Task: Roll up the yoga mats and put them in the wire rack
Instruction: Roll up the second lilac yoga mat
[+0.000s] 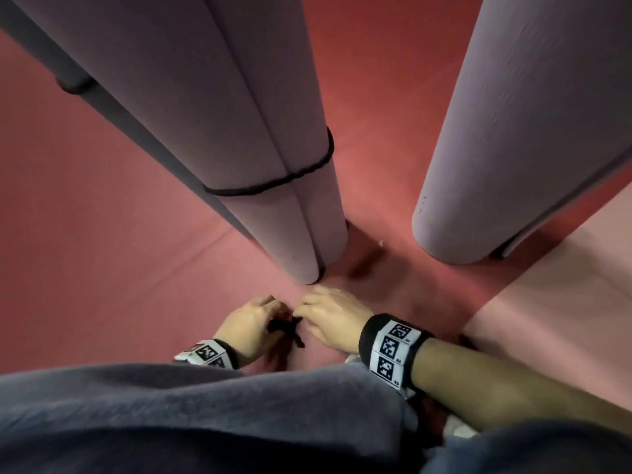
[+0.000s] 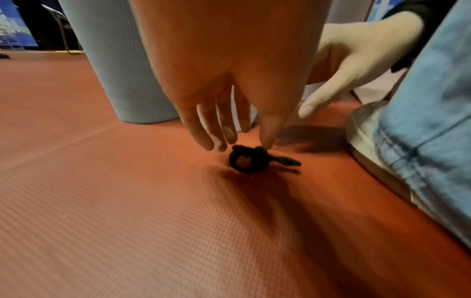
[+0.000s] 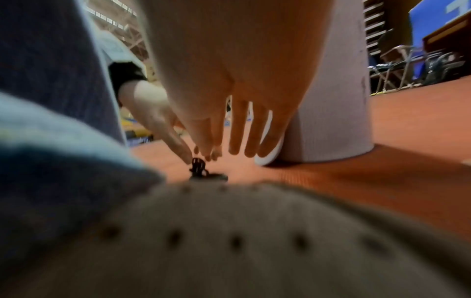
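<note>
Two rolled mats [image 1: 273, 159] are standing up on the red floor [image 1: 102, 234], just past both hands. The left hand [image 1: 251, 325] is pinching a small black band [image 2: 248, 160] lying on the floor. The right hand [image 1: 333, 319] is reaching beside it with loose, straight fingers.
</note>
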Tool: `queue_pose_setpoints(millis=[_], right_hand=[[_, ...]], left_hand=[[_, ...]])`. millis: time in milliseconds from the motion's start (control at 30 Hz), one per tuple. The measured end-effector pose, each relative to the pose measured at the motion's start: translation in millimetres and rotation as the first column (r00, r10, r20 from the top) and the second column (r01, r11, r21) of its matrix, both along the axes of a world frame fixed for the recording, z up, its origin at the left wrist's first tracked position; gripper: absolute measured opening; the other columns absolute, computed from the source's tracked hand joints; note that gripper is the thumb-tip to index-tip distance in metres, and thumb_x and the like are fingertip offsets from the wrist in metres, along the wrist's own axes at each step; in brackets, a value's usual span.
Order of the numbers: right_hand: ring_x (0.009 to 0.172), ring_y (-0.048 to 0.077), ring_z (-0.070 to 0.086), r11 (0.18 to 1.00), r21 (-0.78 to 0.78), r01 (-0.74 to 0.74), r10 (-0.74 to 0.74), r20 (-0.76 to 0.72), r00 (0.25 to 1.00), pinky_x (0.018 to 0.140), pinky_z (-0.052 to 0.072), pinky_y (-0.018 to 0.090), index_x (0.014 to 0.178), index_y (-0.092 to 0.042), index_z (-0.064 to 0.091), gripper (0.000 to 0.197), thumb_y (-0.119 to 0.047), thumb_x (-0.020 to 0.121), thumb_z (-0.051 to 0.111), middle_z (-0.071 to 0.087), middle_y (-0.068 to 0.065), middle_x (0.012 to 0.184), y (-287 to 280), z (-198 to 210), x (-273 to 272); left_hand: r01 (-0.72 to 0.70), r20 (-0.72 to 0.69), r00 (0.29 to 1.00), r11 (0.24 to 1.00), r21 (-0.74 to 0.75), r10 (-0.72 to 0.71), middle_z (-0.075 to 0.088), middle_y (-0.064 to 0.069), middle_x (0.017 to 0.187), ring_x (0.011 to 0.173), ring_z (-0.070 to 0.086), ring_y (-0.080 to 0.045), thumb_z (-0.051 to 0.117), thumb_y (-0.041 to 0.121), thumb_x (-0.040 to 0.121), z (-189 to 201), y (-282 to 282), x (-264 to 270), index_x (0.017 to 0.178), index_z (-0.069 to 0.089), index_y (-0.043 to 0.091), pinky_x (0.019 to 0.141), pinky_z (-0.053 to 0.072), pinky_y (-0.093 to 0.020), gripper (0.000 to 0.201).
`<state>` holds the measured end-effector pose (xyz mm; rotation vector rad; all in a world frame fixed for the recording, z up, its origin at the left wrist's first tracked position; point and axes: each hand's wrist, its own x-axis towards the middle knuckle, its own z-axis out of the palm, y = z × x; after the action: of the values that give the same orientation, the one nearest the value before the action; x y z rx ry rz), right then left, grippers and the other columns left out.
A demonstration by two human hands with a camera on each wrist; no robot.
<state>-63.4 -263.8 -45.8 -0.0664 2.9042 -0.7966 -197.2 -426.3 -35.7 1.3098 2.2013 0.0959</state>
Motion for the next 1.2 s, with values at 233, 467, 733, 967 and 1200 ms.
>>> queue_pose_setpoints(millis=[233,467,733,967,1200], right_hand=[[0.113,0.032,0.054,0.993,0.030,-0.114,0.105,0.217,0.970,0.086,0.043,0.045,0.120,-0.006,0.058,0.026,-0.014,0.095,0.053,0.056,0.011,0.118,-12.1,-4.9,-27.5],[0.114,0.031,0.053,0.998,0.008,-0.055,0.052,0.250,0.967,0.085,0.042,0.042,0.118,-0.006,0.060,0.024,-0.015,0.097,0.055,0.056,0.011,0.118,-8.4,-5.5,-26.4],[0.095,0.026,0.063,0.985,-0.108,0.137,-0.120,0.150,0.981,0.077,0.050,0.037,0.094,-0.024,0.071,0.011,-0.030,0.089,0.063,0.068,0.000,0.100,15.0,-0.9,-15.0],[0.083,0.009,0.065,0.876,-0.361,0.319,-0.288,0.139,0.947,0.080,0.051,0.027,0.094,-0.023,0.078,0.013,-0.029,0.084,0.072,0.072,-0.007,0.091,52.6,44.8,20.5],[0.064,0.001,0.061,0.671,-0.531,0.517,-0.476,0.225,0.850,0.067,0.046,0.014,0.082,-0.016,0.076,0.005,-0.012,0.083,0.076,0.073,0.000,0.076,89.7,119.5,60.9]], left_hand=[[-0.013,-0.039,0.999,1.000,-0.007,0.013,0.066,-0.003,0.097,0.089,0.065,-0.028,0.066,0.029,0.083,-22.4,-7.0,-5.5,0.107,0.070,0.018,0.076,0.054,-0.039,0.027],[-0.099,0.100,0.991,0.993,0.070,0.092,0.069,0.008,0.076,0.065,0.059,-0.005,0.081,0.015,0.077,-15.4,7.5,-2.8,0.081,0.070,0.016,0.068,0.046,-0.017,0.011],[-0.134,0.212,0.971,0.984,0.117,0.107,0.071,0.008,0.072,0.073,0.064,-0.010,0.086,0.017,0.076,0.2,27.4,-4.8,0.074,0.064,0.026,0.064,0.050,-0.017,0.024],[-0.114,0.254,0.966,0.966,0.230,0.053,0.067,0.004,0.070,0.068,0.060,-0.012,0.088,0.031,0.073,24.0,50.5,7.6,0.074,0.064,0.018,0.064,0.049,-0.020,0.028],[0.285,0.048,0.931,0.803,0.523,-0.361,0.062,0.010,0.098,0.081,0.054,0.003,0.071,0.046,0.084,86.3,81.3,31.2,0.083,0.058,0.029,0.072,0.052,-0.027,0.022]])
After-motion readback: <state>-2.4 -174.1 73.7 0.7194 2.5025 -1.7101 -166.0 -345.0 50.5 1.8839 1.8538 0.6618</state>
